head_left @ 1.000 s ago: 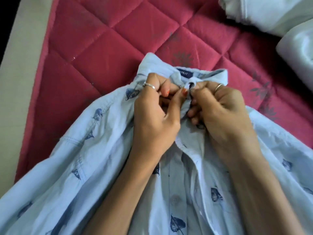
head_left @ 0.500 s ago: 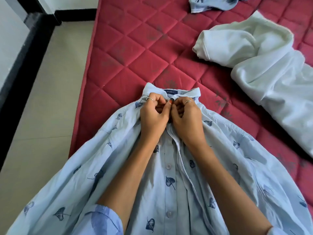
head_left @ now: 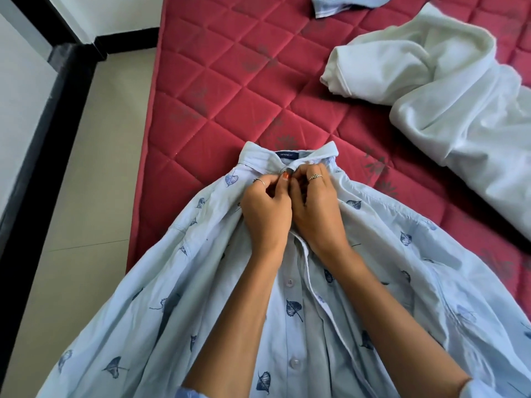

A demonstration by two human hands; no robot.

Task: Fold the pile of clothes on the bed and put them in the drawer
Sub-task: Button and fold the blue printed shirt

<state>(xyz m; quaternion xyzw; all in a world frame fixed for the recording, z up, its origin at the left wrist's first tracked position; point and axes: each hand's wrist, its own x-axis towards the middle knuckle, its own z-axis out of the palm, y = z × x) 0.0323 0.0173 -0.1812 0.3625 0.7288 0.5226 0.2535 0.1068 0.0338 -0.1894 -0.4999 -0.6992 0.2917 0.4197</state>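
Both hands hide the shirt's [head_left: 178, 282] top button; label [head_left: 286, 154] unreadable.

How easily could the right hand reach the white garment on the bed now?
Probably yes: the right hand pinches the blue shirt at its collar, and bare red mattress lies between it and the white garment.

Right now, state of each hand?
Left hand: closed, pinching the shirt placket just below the collar.
Right hand: closed, pinching the opposite shirt edge at the same spot.
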